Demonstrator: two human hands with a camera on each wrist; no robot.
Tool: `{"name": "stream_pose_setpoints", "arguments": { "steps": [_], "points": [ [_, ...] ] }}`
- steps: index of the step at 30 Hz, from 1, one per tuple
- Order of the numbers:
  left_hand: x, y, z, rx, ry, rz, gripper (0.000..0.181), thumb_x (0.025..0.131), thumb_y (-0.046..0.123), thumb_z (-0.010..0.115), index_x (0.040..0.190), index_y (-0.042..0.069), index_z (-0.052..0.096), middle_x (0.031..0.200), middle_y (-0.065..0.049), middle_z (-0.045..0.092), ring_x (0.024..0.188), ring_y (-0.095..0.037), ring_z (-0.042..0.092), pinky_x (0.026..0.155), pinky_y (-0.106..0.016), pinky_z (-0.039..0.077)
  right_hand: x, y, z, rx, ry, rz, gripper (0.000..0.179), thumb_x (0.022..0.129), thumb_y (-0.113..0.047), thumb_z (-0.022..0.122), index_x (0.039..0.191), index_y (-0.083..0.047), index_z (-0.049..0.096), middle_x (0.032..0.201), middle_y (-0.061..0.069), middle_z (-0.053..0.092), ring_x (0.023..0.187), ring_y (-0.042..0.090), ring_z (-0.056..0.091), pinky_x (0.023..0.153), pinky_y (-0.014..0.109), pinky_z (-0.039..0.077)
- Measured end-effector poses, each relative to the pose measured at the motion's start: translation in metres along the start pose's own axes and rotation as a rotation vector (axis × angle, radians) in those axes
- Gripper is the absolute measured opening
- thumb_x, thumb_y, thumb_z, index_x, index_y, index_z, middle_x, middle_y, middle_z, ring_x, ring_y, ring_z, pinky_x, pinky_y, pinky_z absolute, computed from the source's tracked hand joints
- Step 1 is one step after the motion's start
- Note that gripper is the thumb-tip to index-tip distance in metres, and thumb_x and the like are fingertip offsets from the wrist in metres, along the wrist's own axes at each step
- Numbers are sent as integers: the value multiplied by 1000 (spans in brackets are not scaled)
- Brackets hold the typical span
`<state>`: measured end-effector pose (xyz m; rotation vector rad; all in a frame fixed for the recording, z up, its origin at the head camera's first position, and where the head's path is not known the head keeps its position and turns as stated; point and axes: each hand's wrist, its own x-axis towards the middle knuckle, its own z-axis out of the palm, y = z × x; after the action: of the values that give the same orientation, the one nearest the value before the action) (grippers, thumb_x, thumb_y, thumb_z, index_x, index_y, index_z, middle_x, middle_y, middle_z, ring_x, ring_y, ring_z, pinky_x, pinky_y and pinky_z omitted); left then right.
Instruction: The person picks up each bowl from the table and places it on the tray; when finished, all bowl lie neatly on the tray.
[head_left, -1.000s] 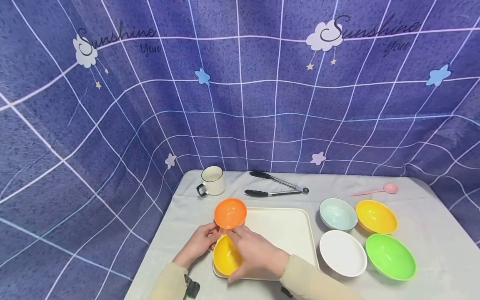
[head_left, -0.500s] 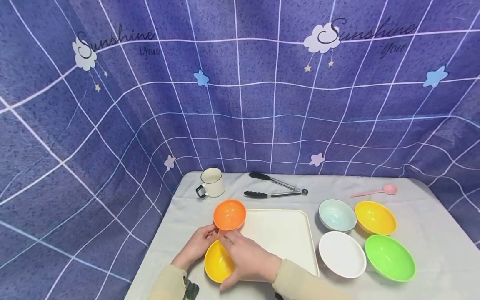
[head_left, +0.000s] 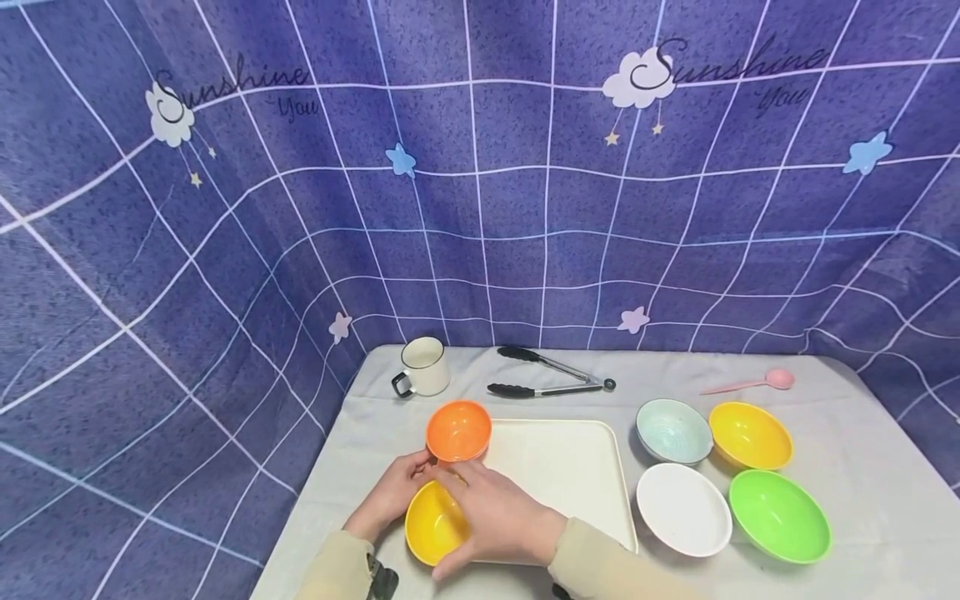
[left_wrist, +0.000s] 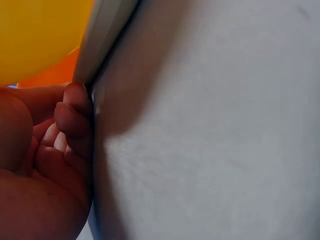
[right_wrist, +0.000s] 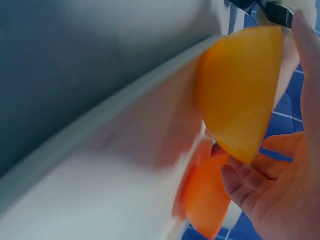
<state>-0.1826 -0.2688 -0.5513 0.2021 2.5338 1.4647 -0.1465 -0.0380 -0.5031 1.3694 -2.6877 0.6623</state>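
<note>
A yellow bowl rests by the near left corner of the cream tray, overlapping its edge. My right hand grips this bowl from the right, thumb at the near rim and fingers around the far side. In the right wrist view, curled fingertips touch the lower end of the yellow bowl. Just beyond stands an orange bowl at the tray's far left corner. My left hand holds the tray's left edge; its curled fingertips meet the tray wall in the left wrist view.
A white mug and black-tipped tongs lie behind the tray. To the right stand a pale blue bowl, a second yellow bowl, a white bowl and a green bowl. Farther back is a pink spoon.
My right hand has moved the near yellow bowl left and slightly toward me, mostly in the first half second. My left hand and the orange bowl have stayed about where they were.
</note>
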Motion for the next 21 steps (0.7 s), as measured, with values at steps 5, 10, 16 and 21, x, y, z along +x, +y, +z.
{"name": "stream_pose_setpoints", "arguments": {
  "steps": [5, 10, 16, 21],
  "points": [
    [0, 1, 2, -24, -4, -35, 35, 104, 16, 65, 137, 4, 65, 89, -3, 69, 81, -19, 64, 77, -33, 52, -12, 12, -18, -21, 7, 38, 117, 70, -89, 69, 158, -17, 43, 150, -2, 51, 132, 15, 48, 111, 38, 42],
    [1, -1, 4, -10, 8, -84, 39, 104, 13, 63, 142, 3, 61, 87, -3, 66, 81, -20, 61, 78, -36, 50, -32, 34, -41, -86, 6, 76, 105, 76, -86, 66, 151, -14, 54, 142, 1, 59, 125, 19, 55, 107, 41, 45],
    [2, -3, 4, -10, 5, -84, 38, 104, 13, 63, 140, 3, 63, 84, -3, 64, 79, -21, 59, 76, -36, 49, -66, 61, -69, -89, 44, 134, 95, 81, -80, 68, 147, -13, 59, 138, 3, 63, 127, 25, 57, 109, 47, 43],
    [4, -4, 4, -17, 5, -80, 38, 103, 12, 63, 140, 3, 62, 83, -4, 63, 77, -21, 58, 73, -34, 49, -98, 87, -89, -115, 144, 156, 94, 81, -81, 68, 144, -12, 62, 138, 5, 64, 126, 27, 58, 104, 51, 46]
  ]
}}
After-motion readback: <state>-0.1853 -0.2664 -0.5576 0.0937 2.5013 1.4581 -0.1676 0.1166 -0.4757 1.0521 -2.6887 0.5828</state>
